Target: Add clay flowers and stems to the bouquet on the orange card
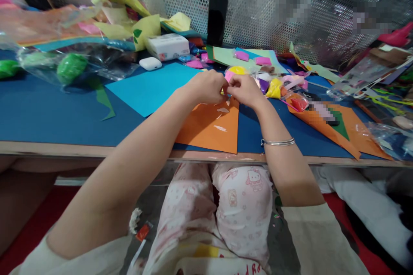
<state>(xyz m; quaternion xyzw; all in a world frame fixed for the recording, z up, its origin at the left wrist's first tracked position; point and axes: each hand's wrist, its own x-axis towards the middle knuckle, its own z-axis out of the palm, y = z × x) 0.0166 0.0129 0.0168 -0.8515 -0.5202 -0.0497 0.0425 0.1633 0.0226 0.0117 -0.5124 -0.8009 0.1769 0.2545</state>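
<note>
My left hand [209,87] and my right hand [244,87] meet over the upper part of an orange sheet of paper [206,126]. Both are closed, fingertips pinched together. A speck of yellow shows between them, too small to name. On the orange sheet lie white feather-like patches [220,128] and a white cloud-like shape [222,110]. Just beyond my fingers sit a pink lump [229,75] and a yellow lump [237,70], soft-looking like modelling clay. Under my left forearm, a bright blue sheet [155,86] reaches out to the left.
A black phone [217,20] leans against the perforated metal panel [251,13]. Nearby are a white earbud case [150,63] and a white box [168,46]. Bagged green clay [71,68] lies left. Right are folded orange paper [325,124] and a clear cup [358,71].
</note>
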